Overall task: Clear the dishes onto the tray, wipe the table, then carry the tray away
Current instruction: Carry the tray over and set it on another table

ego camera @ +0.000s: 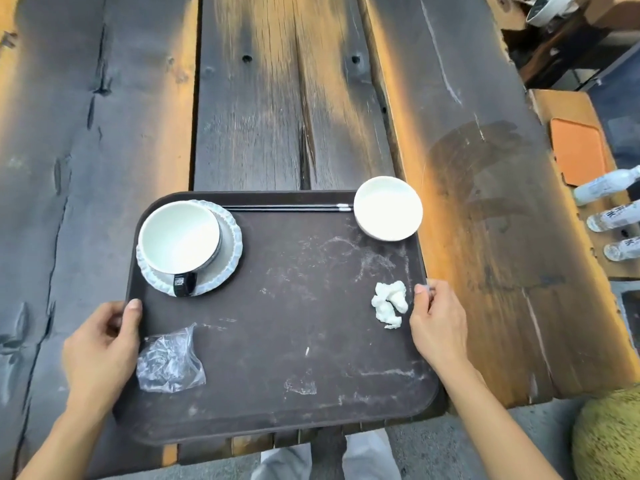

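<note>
Both hands are clamped on the dark brown rectangular plastic tray [277,323], which lies at the near edge of the weathered plank counter [294,98]. The left hand [104,344] grips the left rim, thumb on top. On the tray beside it lies a crumpled clear plastic bag [169,362]; beyond that a white ceramic bowl [178,235] sits on a frilled white plate [228,251]. Black chopsticks [287,207] run along the far rim to a small white bowl [388,207] perched at the far right corner. A wadded white tissue [389,304] lies just beside the right hand [438,323], which pinches the right rim. A damp smear [485,161] suggests the wiping is done. Carrying comes next: a level lift, since the corner bowl may slide.
</note>
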Motion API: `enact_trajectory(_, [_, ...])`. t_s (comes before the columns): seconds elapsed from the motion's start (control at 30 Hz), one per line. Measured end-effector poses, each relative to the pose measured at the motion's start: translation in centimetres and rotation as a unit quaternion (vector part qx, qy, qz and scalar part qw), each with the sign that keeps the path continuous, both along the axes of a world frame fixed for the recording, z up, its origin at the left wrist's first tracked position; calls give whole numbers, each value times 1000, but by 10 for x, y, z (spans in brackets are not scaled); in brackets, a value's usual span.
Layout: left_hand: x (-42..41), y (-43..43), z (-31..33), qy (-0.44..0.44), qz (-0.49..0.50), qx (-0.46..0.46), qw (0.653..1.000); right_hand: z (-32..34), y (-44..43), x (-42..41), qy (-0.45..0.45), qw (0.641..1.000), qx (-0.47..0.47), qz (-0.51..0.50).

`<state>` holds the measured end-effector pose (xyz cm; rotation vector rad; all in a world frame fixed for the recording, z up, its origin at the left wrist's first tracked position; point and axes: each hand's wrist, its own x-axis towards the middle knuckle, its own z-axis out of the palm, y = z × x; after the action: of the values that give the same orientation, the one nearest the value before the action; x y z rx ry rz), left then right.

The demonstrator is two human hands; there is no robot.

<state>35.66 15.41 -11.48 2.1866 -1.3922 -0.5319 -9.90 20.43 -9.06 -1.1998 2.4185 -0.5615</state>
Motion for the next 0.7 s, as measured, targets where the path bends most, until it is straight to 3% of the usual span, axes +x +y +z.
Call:
enact_trajectory(0.4, [-11,40,2,22,53,-23,998,6,-11,-20,-35,997,-23,60])
enact_trajectory(0.7, [-23,114,61,38,143,-27,989,61,-28,-17,-83,986,-49,139])
